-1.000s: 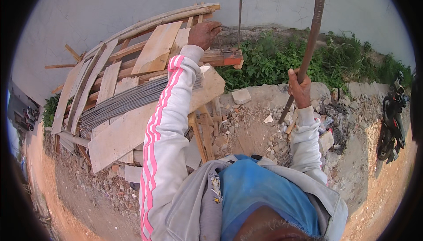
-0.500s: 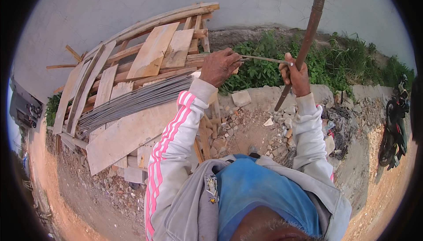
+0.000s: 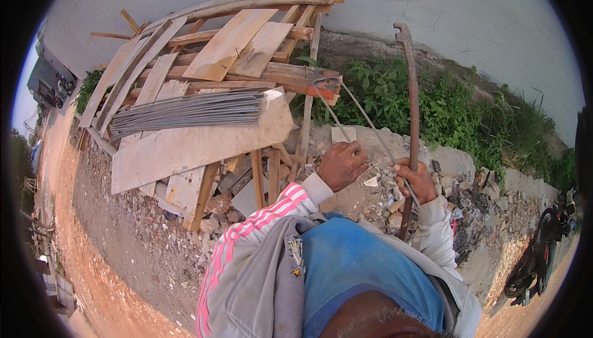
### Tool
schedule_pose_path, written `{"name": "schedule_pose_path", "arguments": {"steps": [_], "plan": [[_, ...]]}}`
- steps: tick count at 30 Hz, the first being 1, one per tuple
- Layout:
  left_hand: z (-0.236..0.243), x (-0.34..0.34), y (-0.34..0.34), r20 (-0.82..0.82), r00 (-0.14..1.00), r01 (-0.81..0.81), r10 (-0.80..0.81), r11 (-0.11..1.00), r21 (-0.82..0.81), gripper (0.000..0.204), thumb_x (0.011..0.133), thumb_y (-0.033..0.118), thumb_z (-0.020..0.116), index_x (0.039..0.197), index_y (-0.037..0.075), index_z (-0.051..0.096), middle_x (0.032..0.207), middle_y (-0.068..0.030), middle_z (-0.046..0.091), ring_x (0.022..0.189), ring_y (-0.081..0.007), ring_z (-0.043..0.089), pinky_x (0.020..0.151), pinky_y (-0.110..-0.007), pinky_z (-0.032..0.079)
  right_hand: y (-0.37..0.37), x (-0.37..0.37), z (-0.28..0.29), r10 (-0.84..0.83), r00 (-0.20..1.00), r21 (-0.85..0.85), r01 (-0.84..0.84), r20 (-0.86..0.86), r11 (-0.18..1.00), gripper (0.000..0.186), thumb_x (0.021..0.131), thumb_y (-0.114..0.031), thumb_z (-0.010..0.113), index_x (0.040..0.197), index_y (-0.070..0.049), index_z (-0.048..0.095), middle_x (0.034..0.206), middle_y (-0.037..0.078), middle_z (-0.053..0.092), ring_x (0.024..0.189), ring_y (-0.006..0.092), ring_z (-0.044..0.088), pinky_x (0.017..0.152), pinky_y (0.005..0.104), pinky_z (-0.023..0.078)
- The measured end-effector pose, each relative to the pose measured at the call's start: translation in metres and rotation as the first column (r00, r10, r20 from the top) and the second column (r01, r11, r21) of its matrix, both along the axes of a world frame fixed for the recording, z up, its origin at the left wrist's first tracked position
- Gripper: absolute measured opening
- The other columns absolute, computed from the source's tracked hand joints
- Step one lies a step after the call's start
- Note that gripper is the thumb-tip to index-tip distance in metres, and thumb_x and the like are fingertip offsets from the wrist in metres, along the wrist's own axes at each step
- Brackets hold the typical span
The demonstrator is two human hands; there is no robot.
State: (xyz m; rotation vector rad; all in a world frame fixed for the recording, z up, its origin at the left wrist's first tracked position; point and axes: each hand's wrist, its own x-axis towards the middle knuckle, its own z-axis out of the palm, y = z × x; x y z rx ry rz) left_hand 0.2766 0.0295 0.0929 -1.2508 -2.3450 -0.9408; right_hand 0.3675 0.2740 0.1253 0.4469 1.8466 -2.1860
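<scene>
My left hand (image 3: 340, 168) is closed on a thin bent steel rod (image 3: 327, 106), with a hooked end showing beside my fingers. My right hand (image 3: 414, 183) grips a long rusty bar (image 3: 412, 103) with a notched head, held upright, along with a thin straight length of steel (image 3: 380, 135). Both thin lengths reach up toward an orange-and-wood block (image 3: 322, 94) at the end of a timber; whether they touch it or join is unclear. A bundle of grey steel rods (image 3: 185, 116) lies on a board left of my hands.
A pile of planks and timber (image 3: 222, 41) leans by a grey wall (image 3: 463, 11). Green weeds (image 3: 457, 116) grow along the wall's foot, with rubble (image 3: 389, 208) below. A black motorbike (image 3: 534, 251) stands at the right; a dirt lane (image 3: 55, 171) runs at the left.
Both my hands have come down toward my body. The thin steel, spanning horizontally between my hands earlier, now slants up toward the block. The long bar has lowered, showing its head.
</scene>
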Motion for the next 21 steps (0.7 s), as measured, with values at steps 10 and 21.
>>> {"name": "schedule_pose_path", "arguments": {"steps": [10, 21], "plan": [[0.023, -0.011, 0.019, -0.133, 0.974, -0.181, 0.182, 0.983, 0.025, 0.025, 0.083, 0.020, 0.076, 0.102, 0.007, 0.067, 0.107, -0.0120, 0.059, 0.104, -0.0336, 0.061, 0.097, -0.047, 0.048, 0.028, -0.067, -0.023, 0.117, 0.962, 0.052, -0.108, -0.245, 0.993, 0.028, 0.097, -0.021, 0.069, 0.111, 0.003, 0.066, 0.062, 0.000, 0.056, 0.048, 0.0079, 0.050, 0.044, 0.0234, 0.040], [-0.023, -0.115, 0.012, 0.045, 0.918, -0.392, 0.393, 0.919, -0.029, 0.031, 0.090, 0.018, 0.068, 0.117, 0.003, 0.066, 0.118, -0.0162, 0.058, 0.111, -0.0380, 0.059, 0.096, -0.048, 0.049, 0.027, -0.243, -0.027, 0.437, 0.871, 0.512, -0.276, -0.225, 0.814, 0.033, 0.097, -0.031, 0.070, 0.110, 0.000, 0.068, 0.062, -0.003, 0.053, 0.050, 0.0064, 0.047, 0.046, 0.0263, 0.038]]}}
